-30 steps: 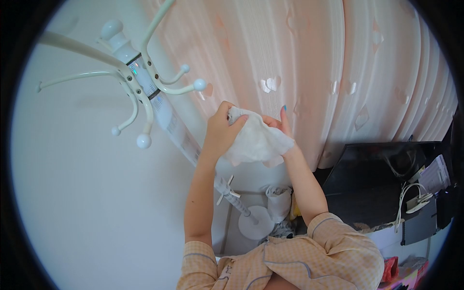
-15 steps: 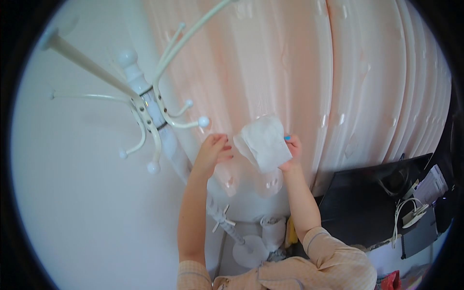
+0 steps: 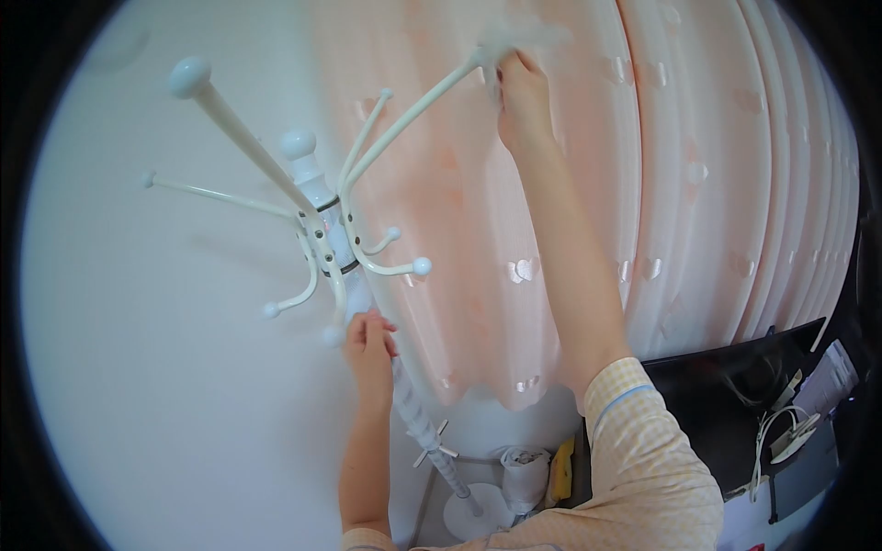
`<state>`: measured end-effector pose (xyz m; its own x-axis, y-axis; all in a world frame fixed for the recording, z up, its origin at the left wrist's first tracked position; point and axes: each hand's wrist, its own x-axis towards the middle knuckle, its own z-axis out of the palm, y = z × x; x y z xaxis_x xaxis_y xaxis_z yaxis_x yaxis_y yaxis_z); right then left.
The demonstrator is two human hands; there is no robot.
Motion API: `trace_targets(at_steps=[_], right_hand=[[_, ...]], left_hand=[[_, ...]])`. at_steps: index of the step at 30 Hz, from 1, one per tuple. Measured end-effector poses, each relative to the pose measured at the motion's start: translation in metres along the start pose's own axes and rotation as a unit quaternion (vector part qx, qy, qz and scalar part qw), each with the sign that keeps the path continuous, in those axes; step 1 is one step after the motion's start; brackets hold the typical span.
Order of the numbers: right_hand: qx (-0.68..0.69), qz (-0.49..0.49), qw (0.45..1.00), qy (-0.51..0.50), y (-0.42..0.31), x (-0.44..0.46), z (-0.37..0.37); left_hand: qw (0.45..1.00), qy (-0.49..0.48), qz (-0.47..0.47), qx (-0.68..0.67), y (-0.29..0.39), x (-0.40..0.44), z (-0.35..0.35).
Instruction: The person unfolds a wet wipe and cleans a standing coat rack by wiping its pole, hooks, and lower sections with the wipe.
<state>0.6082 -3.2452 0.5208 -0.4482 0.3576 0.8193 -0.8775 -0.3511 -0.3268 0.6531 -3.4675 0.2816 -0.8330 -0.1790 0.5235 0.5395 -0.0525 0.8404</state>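
Stand (image 3: pixel 337 241) could tip, we judge, if its pole (image 3: pixel 415 415) isn't braced and upper hook (image 3: pixel 415 118) gets pushed. Left hand (image 3: pixel 370 349) half-curled at pole, grip unclear to us. Right hand (image 3: pixel 525 99) closed on cloth (image 3: pixel 524 39) at hook tip; loosening could drop it.

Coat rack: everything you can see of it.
White coat rack, glossy, probably painted metal. Pole with a patterned surface, topped by a ball finial; curved, ball-tipped hooks bolted near the top, between dark bands; small pegs lower down; round base. It stands near wall and curtain, slanting in the picture. The right hand has a blurred white cloth at an upper hook's tip; the left hand is at the pole, grip unclear.
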Motion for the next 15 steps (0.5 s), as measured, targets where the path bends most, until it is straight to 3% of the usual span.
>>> trace_targets(at_steps=[2, 3, 5, 7, 9, 10, 11, 15], right_hand=[[-0.010, -0.010, 1.000, -0.012, -0.002, 0.010, 0.021], [-0.022, -0.021, 0.999, -0.021, 0.000, 0.013, 0.028], [0.057, 0.019, 0.998, -0.018, 0.006, 0.017, 0.036], [0.136, 0.061, 0.989, -0.013, 0.024, 0.028, 0.029], [0.202, -0.063, 0.957, -0.200, 0.042, 0.033, 0.019], [0.204, -0.062, 0.956, -0.202, 0.045, 0.034, 0.019], [0.285, -0.053, 0.928, -0.236, 0.048, 0.034, 0.018], [0.576, -0.010, 0.741, -0.346, 0.045, 0.021, 0.024]], left_hand=[[0.967, 0.188, 0.172, 0.012, -0.011, -0.003, 0.000], [0.967, 0.190, 0.171, 0.014, -0.012, -0.001, -0.001], [0.868, 0.282, 0.330, 0.240, -0.014, 0.010, 0.001], [0.864, 0.280, 0.326, 0.261, -0.025, 0.026, 0.009], [0.860, 0.280, 0.323, 0.280, -0.019, 0.034, 0.012], [0.909, 0.240, 0.240, 0.242, -0.008, 0.033, 0.011], [0.948, 0.195, 0.154, 0.201, -0.001, 0.032, 0.009], [0.933, 0.182, 0.150, 0.273, -0.001, 0.039, 0.003]])
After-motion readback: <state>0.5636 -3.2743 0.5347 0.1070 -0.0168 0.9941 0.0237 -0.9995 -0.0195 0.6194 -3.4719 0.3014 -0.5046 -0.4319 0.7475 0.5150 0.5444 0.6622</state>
